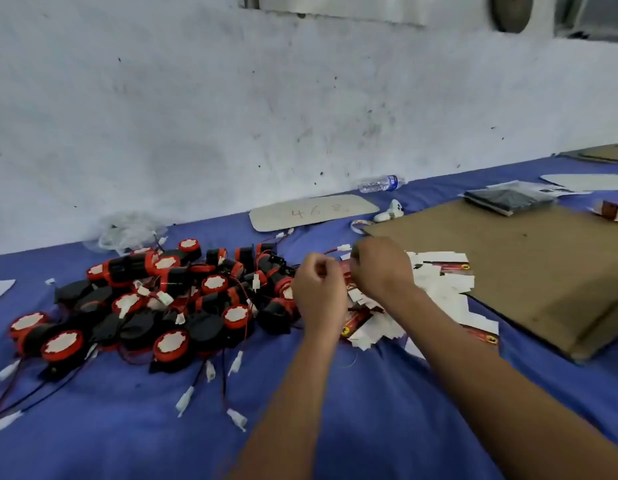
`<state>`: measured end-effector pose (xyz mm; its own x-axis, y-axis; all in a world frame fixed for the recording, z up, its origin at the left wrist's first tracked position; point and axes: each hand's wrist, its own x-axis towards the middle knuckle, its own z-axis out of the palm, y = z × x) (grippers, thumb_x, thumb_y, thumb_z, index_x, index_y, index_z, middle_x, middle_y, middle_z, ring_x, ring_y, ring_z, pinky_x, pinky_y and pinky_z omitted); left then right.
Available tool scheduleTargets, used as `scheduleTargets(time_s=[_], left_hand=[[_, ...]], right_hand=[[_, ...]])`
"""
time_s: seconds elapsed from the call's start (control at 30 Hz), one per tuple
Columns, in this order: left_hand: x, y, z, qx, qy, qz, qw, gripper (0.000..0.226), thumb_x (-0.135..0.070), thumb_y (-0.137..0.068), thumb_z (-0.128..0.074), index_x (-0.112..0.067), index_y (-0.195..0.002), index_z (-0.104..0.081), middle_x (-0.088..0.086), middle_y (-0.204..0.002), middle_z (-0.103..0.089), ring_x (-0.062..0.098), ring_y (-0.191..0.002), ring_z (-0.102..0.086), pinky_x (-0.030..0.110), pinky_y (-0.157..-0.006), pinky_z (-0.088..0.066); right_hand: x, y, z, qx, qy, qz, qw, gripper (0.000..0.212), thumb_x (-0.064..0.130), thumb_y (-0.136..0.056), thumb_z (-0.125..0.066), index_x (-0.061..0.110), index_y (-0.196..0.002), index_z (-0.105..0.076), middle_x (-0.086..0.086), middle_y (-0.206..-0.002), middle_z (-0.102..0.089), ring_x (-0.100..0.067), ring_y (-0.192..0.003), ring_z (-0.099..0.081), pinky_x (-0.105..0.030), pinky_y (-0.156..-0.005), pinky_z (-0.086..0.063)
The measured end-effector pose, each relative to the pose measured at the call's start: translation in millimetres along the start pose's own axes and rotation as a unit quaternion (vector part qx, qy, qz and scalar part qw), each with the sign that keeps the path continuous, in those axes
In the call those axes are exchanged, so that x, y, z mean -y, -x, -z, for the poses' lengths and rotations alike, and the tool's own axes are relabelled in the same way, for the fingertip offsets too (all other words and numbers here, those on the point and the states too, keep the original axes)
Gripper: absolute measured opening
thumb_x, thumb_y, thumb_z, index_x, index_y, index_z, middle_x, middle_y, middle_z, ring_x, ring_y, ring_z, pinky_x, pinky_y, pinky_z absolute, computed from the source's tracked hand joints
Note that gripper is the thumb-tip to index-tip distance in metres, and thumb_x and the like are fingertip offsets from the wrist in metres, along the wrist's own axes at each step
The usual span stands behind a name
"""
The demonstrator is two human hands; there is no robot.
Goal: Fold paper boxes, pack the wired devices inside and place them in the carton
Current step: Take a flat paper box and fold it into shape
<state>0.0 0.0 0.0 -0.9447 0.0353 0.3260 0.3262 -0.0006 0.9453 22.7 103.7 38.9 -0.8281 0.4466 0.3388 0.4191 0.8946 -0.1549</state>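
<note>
Both hands (349, 282) pinching a flat paper box (351, 289), long axis toward viewer; devices (145, 306) left

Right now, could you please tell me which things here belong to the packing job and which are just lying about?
Job: heap of red-and-black round wired devices; pile of flat white-and-red paper box blanks.
Lying about: clear plastic water bottle; brown cardboard sheet; grey card marked with numbers.
</note>
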Motion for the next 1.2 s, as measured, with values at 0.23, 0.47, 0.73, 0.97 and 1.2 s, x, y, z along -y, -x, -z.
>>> scheduleTargets(time_s=[0.23, 0.47, 0.73, 0.97, 1.2], left_hand=[[32.0, -48.4, -29.2, 0.231, -0.296, -0.129, 0.918, 0.022, 0.005, -0.084, -0.053, -0.002, -0.105, -0.053, 0.02, -0.112, -0.06, 0.036, -0.1, -0.057, 0.036, -0.07, -0.037], [61.4, -71.8, -32.1, 0.333, -0.338, -0.144, 0.869, 0.028, 0.004, -0.085, -0.055, 0.002, -0.113, -0.055, 0.022, -0.116, -0.061, 0.038, -0.102, -0.058, 0.042, -0.075, -0.044], [53.3, -69.8, 25.8, 0.329, -0.223, -0.186, 0.899, 0.048, 0.01, -0.092, -0.051, -0.002, -0.138, -0.057, 0.015, -0.137, -0.064, 0.027, -0.129, -0.059, 0.038, -0.107, -0.049], [-6.7, -57.2, 143.2, 0.227, -0.066, -0.188, 0.953, 0.032, 0.017, -0.091, -0.051, -0.005, -0.091, -0.074, 0.004, -0.087, -0.076, 0.02, -0.081, -0.076, 0.03, -0.071, -0.062], [10.4, -26.7, 290.5, 0.021, -0.008, -0.139, 0.99, 0.02, 0.005, -0.086, -0.05, -0.002, -0.083, -0.068, 0.007, -0.077, -0.073, 0.021, -0.067, -0.071, 0.028, -0.059, -0.057]], right_hand=[[-7.5, -62.5, -60.5, 0.3, 0.187, 0.058, 0.934, 0.059, 0.03, -0.094, -0.066, 0.024, -0.148, -0.044, -0.004, -0.153, -0.041, -0.031, -0.146, -0.033, -0.056, -0.119, -0.023], [-9.0, -50.6, -74.7, 0.119, 0.169, 0.077, 0.975, 0.022, 0.026, -0.092, -0.064, 0.022, -0.114, -0.064, -0.005, -0.118, -0.068, -0.027, -0.111, -0.066, -0.036, -0.086, -0.05], [-18.6, -41.4, -46.1, 0.155, 0.107, 0.033, 0.982, 0.026, 0.035, -0.101, -0.053, 0.015, -0.109, -0.067, -0.012, -0.113, -0.065, -0.032, -0.102, -0.064, -0.033, -0.073, -0.043], [-9.7, -8.7, -0.2, -0.144, -0.015, -0.03, 0.989, 0.018, 0.009, -0.097, -0.051, 0.008, -0.103, -0.068, -0.018, -0.09, -0.07, -0.039, -0.083, -0.065, -0.035, -0.066, -0.042], [98.7, 59.2, 26.7, -0.278, -0.426, 0.065, 0.858, 0.018, 0.02, -0.095, -0.059, 0.012, -0.079, -0.061, 0.009, -0.063, -0.051, -0.006, -0.059, -0.045, -0.027, -0.057, -0.032]])
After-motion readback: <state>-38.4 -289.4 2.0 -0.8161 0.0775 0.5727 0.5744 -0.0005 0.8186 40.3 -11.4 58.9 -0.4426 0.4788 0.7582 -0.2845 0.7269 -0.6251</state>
